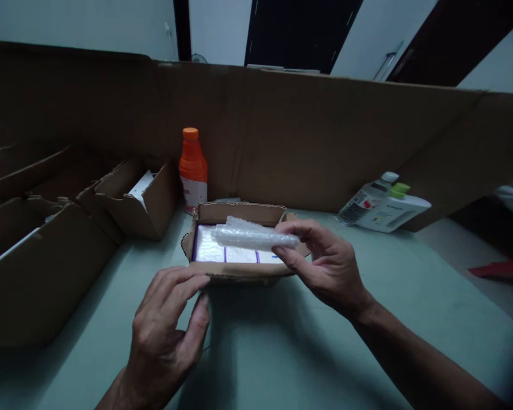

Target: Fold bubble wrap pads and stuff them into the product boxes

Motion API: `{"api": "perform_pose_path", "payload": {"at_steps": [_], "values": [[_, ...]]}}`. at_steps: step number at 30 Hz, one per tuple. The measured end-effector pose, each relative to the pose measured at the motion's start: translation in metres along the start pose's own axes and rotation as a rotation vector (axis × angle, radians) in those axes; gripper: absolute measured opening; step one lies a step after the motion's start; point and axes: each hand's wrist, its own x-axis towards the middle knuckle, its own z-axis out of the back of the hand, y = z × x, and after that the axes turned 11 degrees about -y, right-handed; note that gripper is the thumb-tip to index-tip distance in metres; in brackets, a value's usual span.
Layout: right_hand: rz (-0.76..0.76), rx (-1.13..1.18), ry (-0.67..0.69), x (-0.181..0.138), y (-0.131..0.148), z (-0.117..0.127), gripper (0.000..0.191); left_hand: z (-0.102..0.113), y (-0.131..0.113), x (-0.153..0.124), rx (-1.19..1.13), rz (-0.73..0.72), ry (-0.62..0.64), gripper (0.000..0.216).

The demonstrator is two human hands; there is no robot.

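My right hand (325,259) pinches a folded strip of bubble wrap (252,237) between thumb and fingers, over a small open cardboard box (243,270). Inside that box lie white items with purple edges (239,254), partly covered by the wrap. My left hand (169,319) is at the box's front left corner, thumb and fingers apart, holding nothing. Its fingertips come close to the box's front edge; whether they touch it I cannot tell.
An orange bottle (192,168) stands behind the box. Cardboard bins (43,279) line the left, one smaller bin (154,208) holding something white. A clear bottle (365,199) and a white bottle with a green cap (397,210) lean at right. A tall cardboard wall (308,136) closes the back.
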Motion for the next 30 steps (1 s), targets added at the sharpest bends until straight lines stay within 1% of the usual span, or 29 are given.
{"api": "perform_pose_path", "payload": {"at_steps": [3, 5, 6, 8, 9, 11, 14, 16, 19, 20, 21, 22, 23, 24, 25, 26, 27, 28, 29, 30], "values": [[0.195, -0.059, 0.000, -0.001, 0.006, -0.003, 0.008, -0.006, -0.011, 0.018, -0.028, 0.011, 0.011, 0.020], [0.314, -0.198, 0.046, 0.002, 0.003, -0.005, 0.005, -0.015, -0.009, 0.032, 0.016, -0.038, 0.040, 0.019], [0.340, -0.290, 0.075, 0.005, 0.000, -0.006, 0.004, -0.021, -0.005, 0.039, 0.049, -0.073, 0.061, 0.020], [0.302, -0.478, 0.156, 0.013, -0.007, -0.008, 0.004, -0.035, 0.004, 0.054, 0.118, -0.122, 0.133, 0.021], [0.250, -0.555, 0.213, 0.018, -0.010, -0.008, 0.006, -0.042, 0.009, 0.061, 0.146, -0.126, 0.193, 0.022], [0.140, -0.657, 0.351, 0.029, -0.013, -0.010, 0.011, -0.055, 0.018, 0.075, 0.167, -0.073, 0.369, 0.024], [0.063, -0.695, 0.517, 0.044, -0.011, -0.011, 0.017, -0.069, 0.027, 0.095, 0.131, 0.126, 0.652, 0.030], [0.047, -0.598, 0.664, 0.052, -0.011, -0.009, 0.019, -0.072, 0.032, 0.106, 0.063, 0.251, 0.814, 0.033], [0.013, -0.294, 0.985, 0.060, -0.017, -0.002, 0.038, -0.069, 0.039, 0.115, -0.042, 0.342, 1.083, 0.042], [0.000, -0.221, 1.051, 0.061, -0.020, 0.001, 0.043, -0.067, 0.041, 0.116, -0.047, 0.359, 1.154, 0.047], [-0.017, -0.183, 1.079, 0.062, -0.024, 0.004, 0.045, -0.065, 0.042, 0.117, -0.028, 0.370, 1.194, 0.050], [-0.036, -0.177, 1.066, 0.063, -0.028, 0.006, 0.042, -0.063, 0.042, 0.116, 0.011, 0.372, 1.200, 0.052], [-0.055, -0.188, 1.024, 0.063, -0.031, 0.008, 0.035, -0.062, 0.042, 0.115, 0.055, 0.361, 1.178, 0.053], [-0.073, -0.202, 0.971, 0.064, -0.034, 0.008, 0.027, -0.062, 0.040, 0.114, 0.098, 0.337, 1.139, 0.053], [-0.086, -0.210, 0.922, 0.064, -0.036, 0.008, 0.027, -0.062, 0.038, 0.113, 0.133, 0.304, 1.093, 0.054], [-0.091, -0.214, 0.891, 0.065, -0.038, 0.006, 0.037, -0.064, 0.035, 0.111, 0.159, 0.266, 1.051, 0.056], [-0.085, -0.216, 0.879, 0.065, -0.040, 0.004, 0.048, -0.066, 0.033, 0.110, 0.178, 0.228, 1.021, 0.059], [-0.068, -0.219, 0.884, 0.065, -0.041, 0.001, 0.055, -0.069, 0.030, 0.108, 0.192, 0.192, 1.008, 0.062], [-0.046, -0.232, 0.898, 0.065, -0.041, -0.003, 0.057, -0.072, 0.029, 0.107, 0.205, 0.158, 1.009, 0.062], [-0.028, -0.261, 0.907, 0.065, -0.042, -0.006, 0.054, -0.074, 0.029, 0.105, 0.219, 0.127, 1.022, 0.058]]}}
